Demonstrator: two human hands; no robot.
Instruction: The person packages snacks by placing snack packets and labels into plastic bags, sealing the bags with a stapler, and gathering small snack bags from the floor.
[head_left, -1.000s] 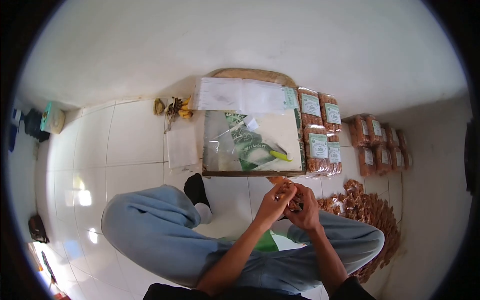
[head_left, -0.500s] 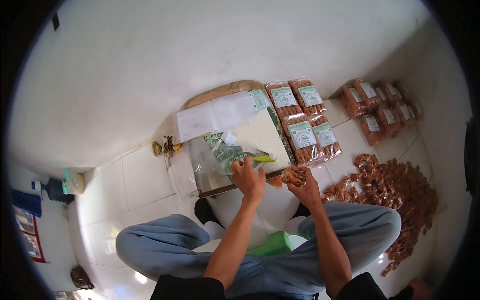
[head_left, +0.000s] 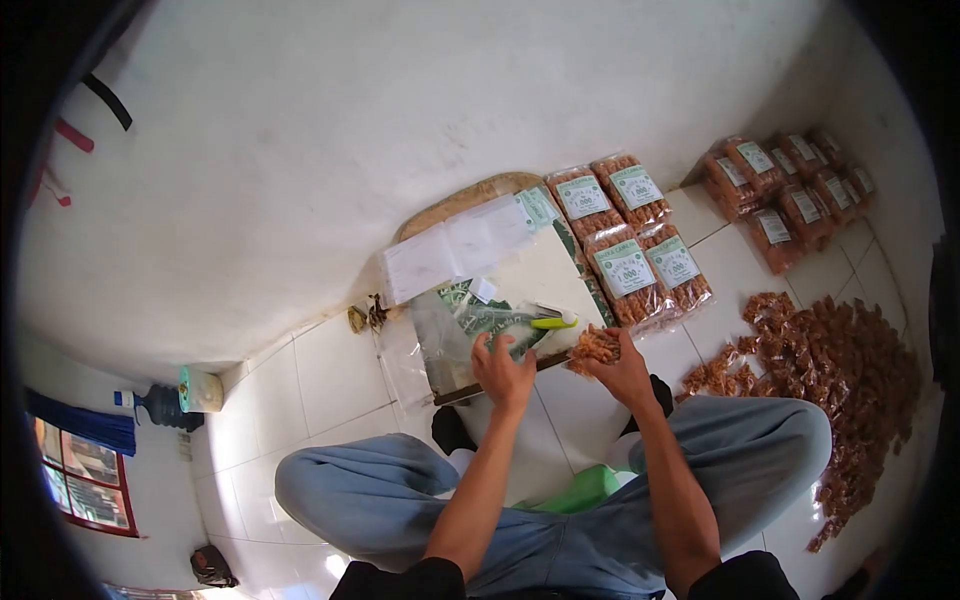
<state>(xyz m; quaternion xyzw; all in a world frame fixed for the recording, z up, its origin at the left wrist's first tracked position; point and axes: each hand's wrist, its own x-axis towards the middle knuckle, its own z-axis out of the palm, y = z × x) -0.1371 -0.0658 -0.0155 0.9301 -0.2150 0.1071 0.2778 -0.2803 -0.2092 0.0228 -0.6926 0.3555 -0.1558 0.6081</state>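
My right hand (head_left: 622,378) is closed around a small bunch of brown crunchy snack pieces (head_left: 595,346), held just past the front edge of the low board. My left hand (head_left: 503,372) has its fingers curved and apart, at the near side of a clear plastic bag (head_left: 440,328) on the board; whether the fingertips pinch the film is hard to see. Beyond that hand, a yellow-green cutter or stapler-like tool (head_left: 553,322) lies on the white board (head_left: 545,270). A stack of clear plastic sleeves (head_left: 455,245) and green labels (head_left: 538,207) lies at the back.
Several labelled snack packs (head_left: 625,268) stand right of the board, with more packs (head_left: 790,195) in the corner. A large heap of small brown packets (head_left: 840,380) covers the floor at right. Green plastic (head_left: 580,490) lies between my legs; a tub (head_left: 200,390) stands far left.
The view has swung left, so everything sits farther right. My right hand has raised the snack bunch slightly and turned it. My left hand stays by the plastic bag.
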